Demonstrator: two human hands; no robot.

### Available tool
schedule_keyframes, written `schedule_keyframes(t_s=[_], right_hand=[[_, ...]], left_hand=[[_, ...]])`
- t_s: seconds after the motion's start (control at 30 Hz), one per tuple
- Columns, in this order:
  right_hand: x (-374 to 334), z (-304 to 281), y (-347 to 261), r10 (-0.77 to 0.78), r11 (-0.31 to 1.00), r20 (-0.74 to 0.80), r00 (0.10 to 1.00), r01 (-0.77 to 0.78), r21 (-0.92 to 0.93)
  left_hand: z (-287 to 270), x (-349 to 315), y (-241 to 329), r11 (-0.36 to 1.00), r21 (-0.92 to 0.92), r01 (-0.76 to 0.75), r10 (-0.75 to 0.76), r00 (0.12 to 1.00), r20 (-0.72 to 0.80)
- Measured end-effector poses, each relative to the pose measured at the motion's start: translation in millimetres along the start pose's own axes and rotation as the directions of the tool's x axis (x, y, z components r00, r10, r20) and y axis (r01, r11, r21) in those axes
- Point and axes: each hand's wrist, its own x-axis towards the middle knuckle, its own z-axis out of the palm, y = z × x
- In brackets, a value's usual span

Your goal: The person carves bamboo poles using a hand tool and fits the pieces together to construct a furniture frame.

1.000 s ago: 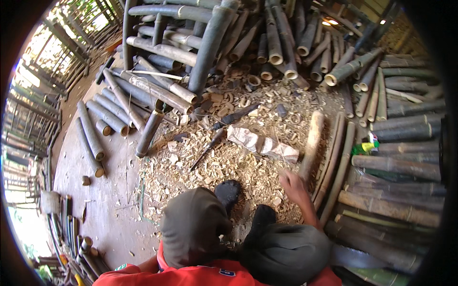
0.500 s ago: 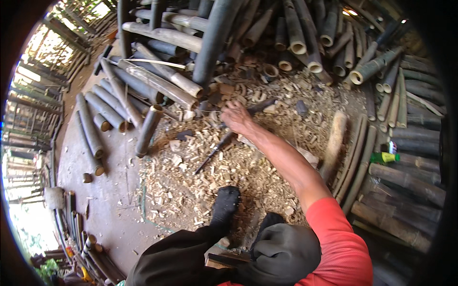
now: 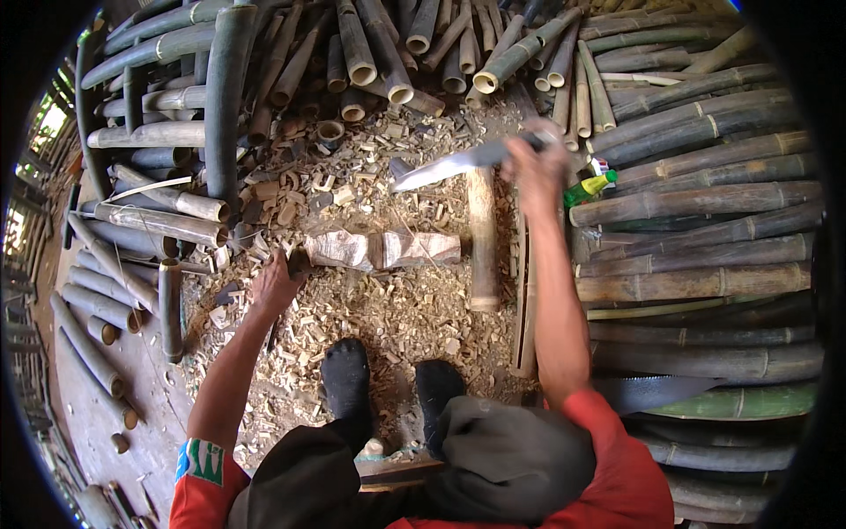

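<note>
My right hand (image 3: pixel 539 172), slightly blurred, grips a machete (image 3: pixel 451 167) by its handle, raised over the chips with the blade pointing left. My left hand (image 3: pixel 280 280) is closed around the dark left end of a short bamboo piece (image 3: pixel 344 250) lying crosswise ahead of my feet. Pale, rough-hewn faces show on that piece on both sides of a dark band in the middle. Its right end meets or lies close to a thick pale bamboo length (image 3: pixel 483 238) set lengthwise; I cannot tell if they touch.
Wood chips (image 3: pixel 397 326) cover the ground around my feet (image 3: pixel 348 375). Stacked bamboo poles (image 3: pixel 705 282) fill the right side, with a green bottle (image 3: pixel 589 189) and a saw blade (image 3: pixel 656 393) among them. More bamboo (image 3: pixel 181 137) is piled at the far left.
The view has shifted rightward. My right hand has moved from the chips to the right and up, now holding the machete. My left hand has come into view, gripping the bamboo piece.
</note>
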Motion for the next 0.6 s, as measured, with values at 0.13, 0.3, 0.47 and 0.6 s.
schedule_keyframes(t_s=[0.13,0.3,0.47,0.6], right_hand=[[-11,-75,56,0.21,0.968,-0.289,0.934,-0.157,0.196],[-31,-119,162,0.368,0.903,-0.487,0.792,-0.181,0.389],[-75,-145,190,-0.156,0.532,-0.245,0.957,-0.128,-0.837],[-106,-74,94,0.7,0.694,0.213,0.682,-0.719,0.021]], left_hand=[[16,-4,-29,0.994,0.102,0.032,-0.021,0.993,-0.112],[-16,-12,12,0.997,-0.038,0.064,-0.07,0.979,-0.19],[-80,-25,122,0.932,-0.026,-0.362,0.321,0.857,-0.403],[-84,-29,206,0.601,0.028,-0.799,0.715,0.522,-0.465]])
